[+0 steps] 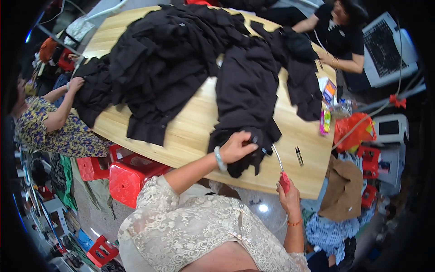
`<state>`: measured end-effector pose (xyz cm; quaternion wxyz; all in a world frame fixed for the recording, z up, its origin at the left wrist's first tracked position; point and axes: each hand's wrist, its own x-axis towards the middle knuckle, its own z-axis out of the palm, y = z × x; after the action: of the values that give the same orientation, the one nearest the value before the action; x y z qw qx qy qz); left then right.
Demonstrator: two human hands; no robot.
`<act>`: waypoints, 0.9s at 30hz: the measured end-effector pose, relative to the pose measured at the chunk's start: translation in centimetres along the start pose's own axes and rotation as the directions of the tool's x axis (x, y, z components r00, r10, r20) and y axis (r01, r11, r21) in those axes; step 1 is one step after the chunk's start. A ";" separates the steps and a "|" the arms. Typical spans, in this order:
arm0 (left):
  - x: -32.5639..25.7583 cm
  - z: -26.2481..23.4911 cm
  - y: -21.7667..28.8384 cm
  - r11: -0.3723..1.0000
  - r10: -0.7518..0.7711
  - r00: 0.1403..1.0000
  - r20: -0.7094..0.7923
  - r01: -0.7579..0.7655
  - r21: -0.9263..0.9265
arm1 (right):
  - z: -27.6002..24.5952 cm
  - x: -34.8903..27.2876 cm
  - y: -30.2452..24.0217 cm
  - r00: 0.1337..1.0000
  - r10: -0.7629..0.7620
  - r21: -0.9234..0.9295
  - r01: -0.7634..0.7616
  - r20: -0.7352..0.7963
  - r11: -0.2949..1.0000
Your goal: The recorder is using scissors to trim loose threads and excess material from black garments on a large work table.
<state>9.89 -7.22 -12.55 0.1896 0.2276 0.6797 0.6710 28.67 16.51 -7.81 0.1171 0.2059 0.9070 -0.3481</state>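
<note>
Red-handled and slim, a metal tool (284, 180) sits gripped in the right hand (290, 196), its curved shaft pointing away beside the cloth; whether its tip touches, I cannot tell. To its left, the left hand (236, 147) grasps the near end of a black garment (247, 86), which runs out over the wooden table (195, 131) beyond the fingers. Close work on that end seems to be the step in hand; the next move probably calls for the left hand to steady the cloth while the right guides the tip carefully. Ahead of the right hand lie small black snips (299, 156). Farther away, beyond the left hand, black clothes (158, 68) are heaped, with a co-worker's hand (76, 85) at their left end.
</note>
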 end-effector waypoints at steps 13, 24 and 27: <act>4.7 -41.3 16.9 0.690 0.424 0.465 -0.777 -0.722 -0.055 | 3.3 3.0 -5.8 1.000 -0.001 -0.050 0.000 -0.017 0.999; -6.7 -47.2 -2.6 0.750 -0.231 0.648 -0.726 -0.357 -0.557 | 4.8 5.4 -8.2 0.997 -0.076 -0.122 0.079 0.033 0.989; -5.2 -39.0 -1.7 0.947 -0.114 0.367 -0.923 -0.241 -0.213 | 4.6 5.1 -6.6 1.000 -0.008 -0.144 0.007 -0.010 0.989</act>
<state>-7.88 -42.36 -13.42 -0.2177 -0.1951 0.5430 0.7872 21.44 10.42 -9.14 0.1258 0.1953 0.9312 -0.2809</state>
